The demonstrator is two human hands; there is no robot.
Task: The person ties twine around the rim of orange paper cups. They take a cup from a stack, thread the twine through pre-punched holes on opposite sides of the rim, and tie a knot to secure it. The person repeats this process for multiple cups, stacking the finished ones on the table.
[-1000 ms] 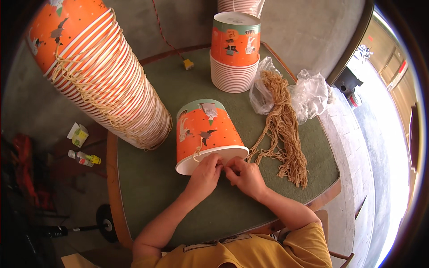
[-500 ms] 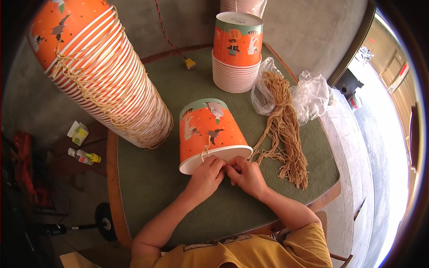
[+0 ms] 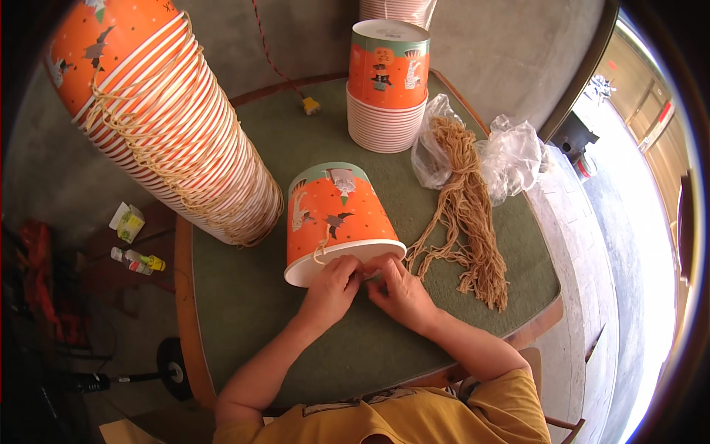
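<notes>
At the orange bucket's [image 3: 336, 211] rim, fingers of left hand [image 3: 330, 290] and right hand [image 3: 403, 296] are curled close together; anything clamped cannot be discerned.

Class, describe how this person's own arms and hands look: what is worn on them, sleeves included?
The left hand and right hand are bare, with no gloves, and no watch or bracelet shows. Both forearms are uncovered. The short, mustard-yellow cloth sleeves match the shirt, which has a dark print across its front.
</notes>
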